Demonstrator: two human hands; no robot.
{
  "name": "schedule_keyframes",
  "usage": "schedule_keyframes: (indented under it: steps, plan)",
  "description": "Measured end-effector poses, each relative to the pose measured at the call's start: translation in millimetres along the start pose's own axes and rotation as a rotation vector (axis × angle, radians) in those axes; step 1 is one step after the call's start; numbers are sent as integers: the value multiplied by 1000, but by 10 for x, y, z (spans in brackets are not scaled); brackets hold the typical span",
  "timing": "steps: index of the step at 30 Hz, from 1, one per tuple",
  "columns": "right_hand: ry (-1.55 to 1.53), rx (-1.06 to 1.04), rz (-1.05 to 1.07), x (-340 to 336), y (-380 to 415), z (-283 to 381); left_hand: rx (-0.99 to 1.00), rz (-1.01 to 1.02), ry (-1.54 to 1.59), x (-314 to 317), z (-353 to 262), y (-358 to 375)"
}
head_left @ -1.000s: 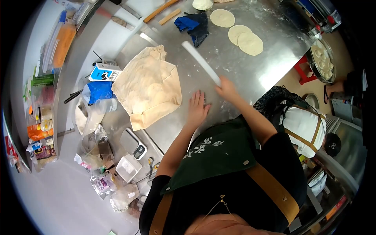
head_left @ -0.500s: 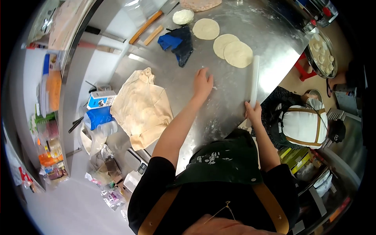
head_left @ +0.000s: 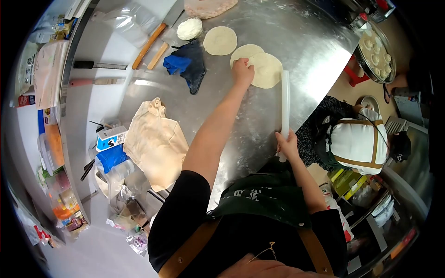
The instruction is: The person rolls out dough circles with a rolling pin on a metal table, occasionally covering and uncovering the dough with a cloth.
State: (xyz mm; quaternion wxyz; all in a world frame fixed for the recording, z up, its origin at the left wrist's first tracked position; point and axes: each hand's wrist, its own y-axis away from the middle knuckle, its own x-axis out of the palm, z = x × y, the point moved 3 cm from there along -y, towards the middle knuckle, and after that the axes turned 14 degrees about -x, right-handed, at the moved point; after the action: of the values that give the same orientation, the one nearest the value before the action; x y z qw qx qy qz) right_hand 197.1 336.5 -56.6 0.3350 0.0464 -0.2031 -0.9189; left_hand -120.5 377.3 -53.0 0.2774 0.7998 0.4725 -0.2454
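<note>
My left hand (head_left: 243,73) reaches forward to the overlapping flat dough rounds, its fingers bent together at the edge of the front round (head_left: 266,72). Whether they grip the dough is too small to tell. The other round (head_left: 245,52) lies partly under it, and a third round (head_left: 220,41) lies apart to the left. My right hand (head_left: 288,144) is wrapped round the near end of a white rolling pin (head_left: 285,97), which points away from me along the right side of the rounds.
On the metal table (head_left: 222,116) are a cream cloth (head_left: 155,143), a blue and black cloth (head_left: 189,65), a white bowl (head_left: 189,28) and a wooden rolling pin (head_left: 149,45). To the right, a co-worker (head_left: 357,141) is near a tray of buns (head_left: 376,53).
My left hand has moved forward from the bare table to the dough rounds. My right hand still holds the white rolling pin. The whole view has shifted somewhat.
</note>
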Motion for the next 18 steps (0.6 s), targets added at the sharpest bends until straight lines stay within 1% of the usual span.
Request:
schedule_keyframes:
  steps: [2, 5, 8, 11, 12, 13, 14, 15, 16, 18]
  plan:
    - [-28, 10, 12, -7, 7, 19, 36, -82, -64, 25, -19, -28]
    - [-48, 12, 20, -12, 22, 42, -70, -92, -90, 16, -84, -57]
    - [-75, 21, 35, -30, 33, 32, -127, -54, -116, 45, -86, -138]
    - [-49, 56, 60, -54, 52, 103, -44, 0, -142, 62, -65, -167]
    - [-14, 42, 91, -76, 28, 58, -13, 16, -291, 27, -96, -202]
    - [20, 48, 71, -88, 29, 19, 11, 44, -269, 58, -16, -255]
    - [-42, 10, 78, -90, 11, -138, 12, 23, -301, 39, -27, -273]
    - [-54, 3, 71, -75, 14, -86, -26, 110, -438, 57, 5, -378]
    - [-104, 4, 68, -65, 32, 25, -97, 183, -403, -1, -126, -306]
    - [-99, 3, 67, -78, 32, 76, -51, 84, -335, 2, -124, -285]
